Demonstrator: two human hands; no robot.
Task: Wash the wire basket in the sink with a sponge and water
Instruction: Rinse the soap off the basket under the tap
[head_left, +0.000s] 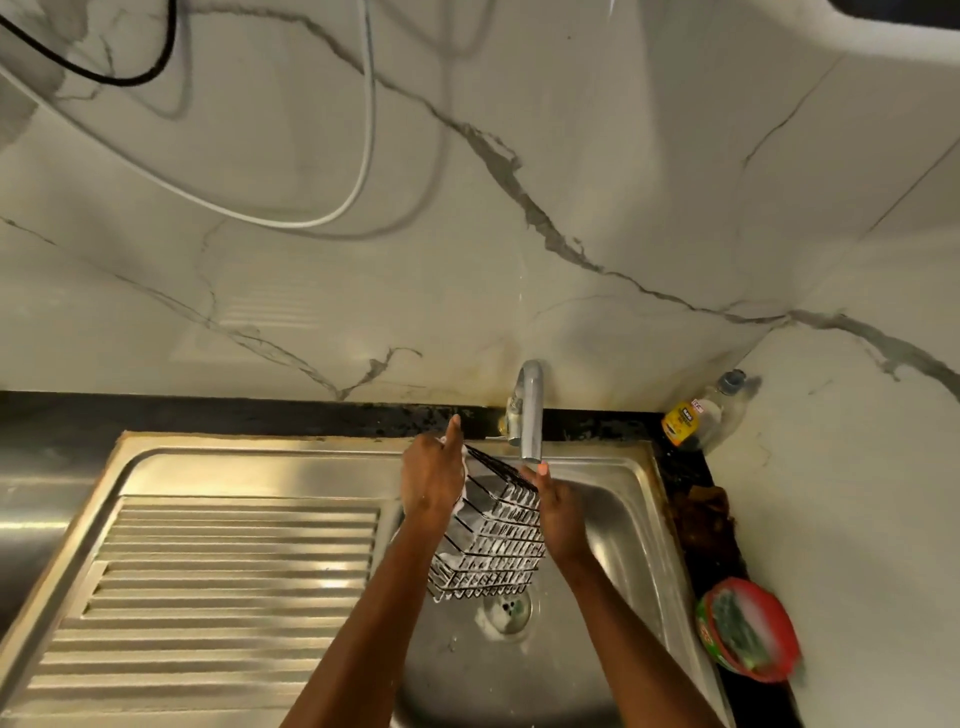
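Observation:
A black wire basket (498, 540), flecked with white foam, is held tilted over the steel sink (613, 519), just below the faucet (531, 415). My left hand (431, 478) is at the basket's left side and holds a white sponge (464, 470) against the wires, thumb pointing up. Only the sponge's edges show around the palm. My right hand (558, 512) grips the basket's right side, one fingertip raised near the spout. The basket's lower end hangs just above the drain (511, 608). No water stream is plainly visible.
A ribbed steel drainboard (234, 571) lies to the left. On the dark counter at right stand a yellow-labelled bottle (680, 423), a clear bottle (724, 405), a brown cloth (701, 519) and a red bowl (748, 629) holding a green scrubber and foam. Cables hang on the marble wall.

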